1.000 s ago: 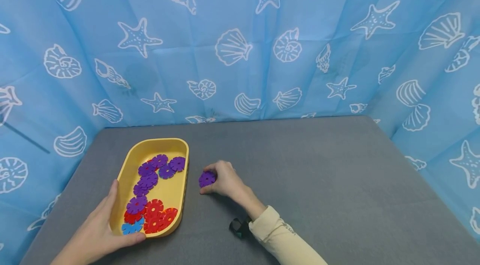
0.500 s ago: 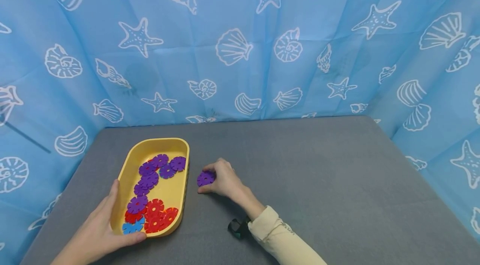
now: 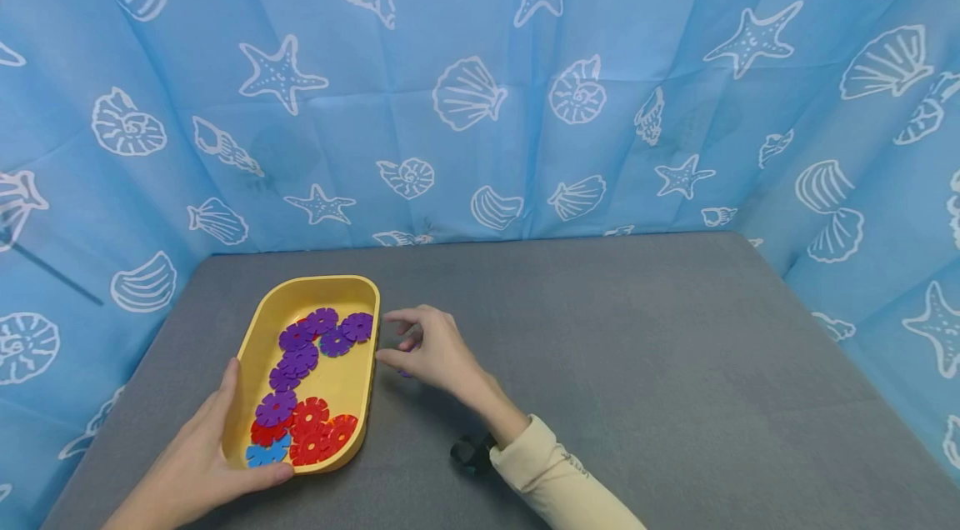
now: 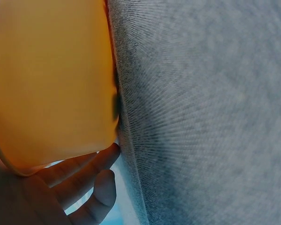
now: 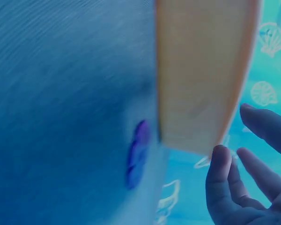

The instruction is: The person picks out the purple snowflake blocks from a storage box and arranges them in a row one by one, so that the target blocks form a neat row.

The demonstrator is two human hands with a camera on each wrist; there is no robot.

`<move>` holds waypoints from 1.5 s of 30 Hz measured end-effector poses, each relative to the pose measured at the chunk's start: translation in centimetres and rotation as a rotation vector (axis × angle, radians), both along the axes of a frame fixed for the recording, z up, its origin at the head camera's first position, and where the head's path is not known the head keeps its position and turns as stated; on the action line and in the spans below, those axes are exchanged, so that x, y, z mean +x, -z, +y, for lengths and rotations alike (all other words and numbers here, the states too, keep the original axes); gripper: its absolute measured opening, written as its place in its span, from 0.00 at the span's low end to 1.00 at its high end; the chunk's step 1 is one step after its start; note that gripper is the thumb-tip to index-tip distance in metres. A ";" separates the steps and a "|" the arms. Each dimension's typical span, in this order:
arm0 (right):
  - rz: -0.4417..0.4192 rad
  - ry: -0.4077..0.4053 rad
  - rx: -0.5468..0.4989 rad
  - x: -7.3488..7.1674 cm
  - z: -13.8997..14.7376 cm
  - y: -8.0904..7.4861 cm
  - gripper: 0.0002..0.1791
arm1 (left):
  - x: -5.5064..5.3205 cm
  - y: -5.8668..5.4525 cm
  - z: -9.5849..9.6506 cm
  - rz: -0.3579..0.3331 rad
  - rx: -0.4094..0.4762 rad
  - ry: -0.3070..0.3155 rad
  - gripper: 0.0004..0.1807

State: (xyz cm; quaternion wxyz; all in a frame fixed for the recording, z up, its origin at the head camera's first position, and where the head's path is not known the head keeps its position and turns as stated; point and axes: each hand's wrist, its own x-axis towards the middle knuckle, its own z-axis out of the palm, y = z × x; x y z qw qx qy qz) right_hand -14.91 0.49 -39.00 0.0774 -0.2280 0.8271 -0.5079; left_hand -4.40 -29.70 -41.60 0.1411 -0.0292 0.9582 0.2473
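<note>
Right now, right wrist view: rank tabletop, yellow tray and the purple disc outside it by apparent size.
Largest to smallest, as they look:
1. Tabletop
2. Yellow tray, cut off at the top edge
3. Purple disc, seen nearly edge-on
No ties.

Right grip (image 5: 262,180) near tray (image 5: 196,79), purple disc (image 5: 138,157) on table (image 5: 56,117)

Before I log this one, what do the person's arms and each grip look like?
The left grip and the right grip are bare, ungloved hands. The right arm wears a cream sleeve with a wide cuff; dark marks near it are too small to read. A small dark object shows beside the cuff; whether it is worn is unclear. No sleeve shows on the left.
</note>
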 end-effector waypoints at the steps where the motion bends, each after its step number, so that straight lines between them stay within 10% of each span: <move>1: -0.002 0.000 -0.017 0.2 -0.3 -0.4 0.24 | 0.0 0.0 0.0 -0.004 0.004 -0.002 0.79; 14: -0.020 -0.137 -0.059 2.3 -5.8 -2.3 0.24 | 0.4 0.1 0.0 0.038 0.038 0.007 0.78; 28: 0.035 -0.181 0.073 3.8 -11.0 -0.3 0.22 | 0.3 0.5 -0.1 0.077 0.028 0.047 0.75; 45: 0.100 -0.128 0.528 3.8 -13.4 1.5 0.21 | 0.3 0.7 -0.3 0.097 -0.005 0.059 0.76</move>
